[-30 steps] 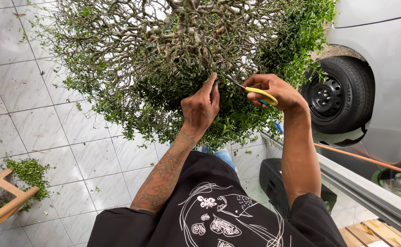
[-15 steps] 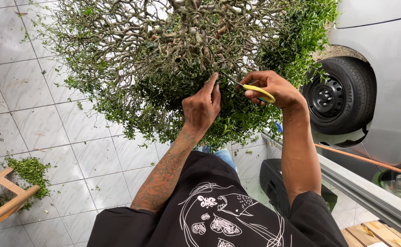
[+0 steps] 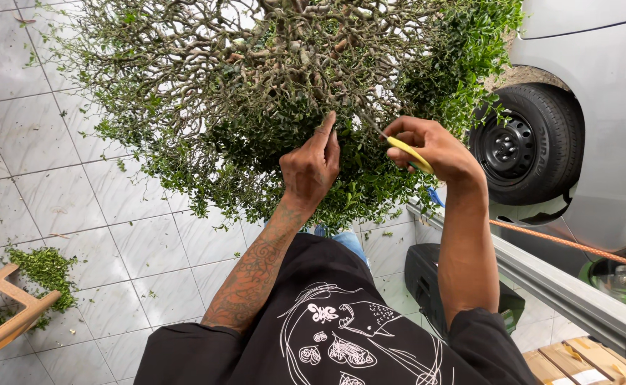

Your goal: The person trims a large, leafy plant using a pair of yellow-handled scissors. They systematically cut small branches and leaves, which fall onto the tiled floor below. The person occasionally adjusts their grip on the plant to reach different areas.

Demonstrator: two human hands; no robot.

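A dense small-leaved shrub (image 3: 256, 93) fills the upper part of the view, its bare twisted branches spread out over a fringe of green foliage that hangs right in front of the person's chest. Below it lies a pale tiled floor (image 3: 77, 185) dotted with loose leaves, and a heap of green clippings (image 3: 42, 267) sits at the left beside the corner of a wooden stool (image 3: 2, 314). To the right stands a grey car with a black wheel (image 3: 527, 146) close behind the foliage. An orange cord (image 3: 569, 246) runs across a metal rail (image 3: 569, 292), and a black case (image 3: 434, 278) rests on the floor under the right arm.

The left hand (image 3: 311, 167) is pushed into the leaves, fingers (image 3: 327, 132) drawn together and pointing up, touching the twigs; whether they pinch one I cannot tell, since the back of the hand faces me. The right hand (image 3: 430, 146) is curled tightly around the yellow handles of a pair of scissors (image 3: 407, 151), the blades (image 3: 375, 130) poking into the branches just beside the left fingertips.
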